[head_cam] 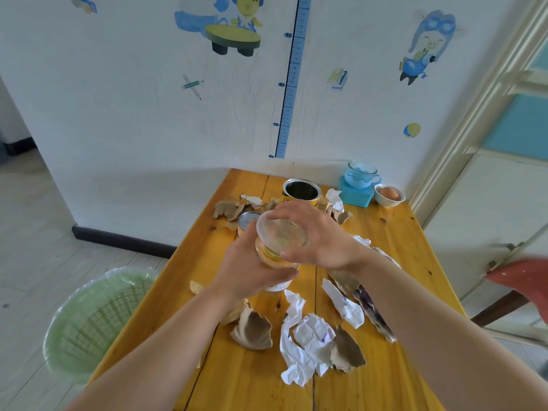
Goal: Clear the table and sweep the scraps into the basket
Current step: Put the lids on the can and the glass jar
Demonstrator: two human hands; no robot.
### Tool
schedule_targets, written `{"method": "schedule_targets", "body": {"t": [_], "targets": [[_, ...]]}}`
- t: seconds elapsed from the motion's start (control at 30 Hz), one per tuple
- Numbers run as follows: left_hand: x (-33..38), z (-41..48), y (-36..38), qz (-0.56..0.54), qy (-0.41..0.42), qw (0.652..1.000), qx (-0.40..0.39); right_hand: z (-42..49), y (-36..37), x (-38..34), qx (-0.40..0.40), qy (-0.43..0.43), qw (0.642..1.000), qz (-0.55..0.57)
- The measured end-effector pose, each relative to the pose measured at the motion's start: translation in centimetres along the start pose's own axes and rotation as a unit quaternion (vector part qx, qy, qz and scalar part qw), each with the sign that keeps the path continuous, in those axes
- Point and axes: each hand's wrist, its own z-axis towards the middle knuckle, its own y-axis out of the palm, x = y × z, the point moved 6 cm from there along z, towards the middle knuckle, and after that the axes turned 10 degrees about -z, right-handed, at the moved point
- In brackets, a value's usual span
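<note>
Both grips closed on clear jar (280, 243): left hand (247, 269) beneath, right hand (315, 235) on top, above counter (394, 250).

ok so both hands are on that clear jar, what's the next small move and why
Probably carry the clear jar to the far end of the table, beside the open tin and blue cup. Left hand grips its base and right hand its side, so it is already lifted, and torn paper scraps litter the middle. Moving it would free a sweeping path to the green basket.
</note>
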Motion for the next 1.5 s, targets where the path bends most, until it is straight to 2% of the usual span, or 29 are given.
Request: {"method": "schedule_targets", "body": {"t": [0.23, 0.47, 0.6, 0.7, 0.8, 0.87, 1.13, 1.37, 1.5], "targets": [[-0.9, -0.7, 0.3, -0.013, -0.013, 1.000, -0.005, -0.5, 1.2, 0.6, -0.019, 0.024, 1.000, -0.005], [-2.2, -0.3, 0.2, -0.030, -0.041, 0.999, 0.006, -0.2, 0.5, 3.1, 0.058, 0.069, 0.994, 0.069], [-3.0, 0.2, 0.1, -0.035, -0.055, 0.998, -0.011, 0.6, -0.1, 4.8, 0.075, 0.105, 0.988, 0.090], [-2.9, 1.0, -0.9, -0.095, -0.069, 0.993, 0.025, 1.1, -0.8, 6.0, 0.092, 0.125, 0.983, 0.102], [-2.8, 3.5, -2.6, -0.088, -0.088, 0.988, 0.089, 2.0, -1.7, 7.0, 0.106, 0.129, 0.983, 0.069], [-3.3, 5.8, -2.9, -0.074, -0.109, 0.987, 0.097, 2.6, -2.1, 8.1, 0.116, 0.141, 0.982, 0.044], [-5.1, 12.6, -0.2, -0.116, -0.150, 0.982, 0.019, 5.5, -1.7, 12.1, 0.122, 0.157, 0.979, -0.050], [-6.9, 14.9, 1.2, -0.145, -0.196, 0.970, 0.013, 8.0, -0.8, 13.5, 0.089, 0.146, 0.982, -0.083], [-6.7, 15.5, 1.7, -0.135, -0.179, 0.974, 0.006, 8.5, -0.2, 14.2, 0.090, 0.134, 0.984, -0.075]]}}
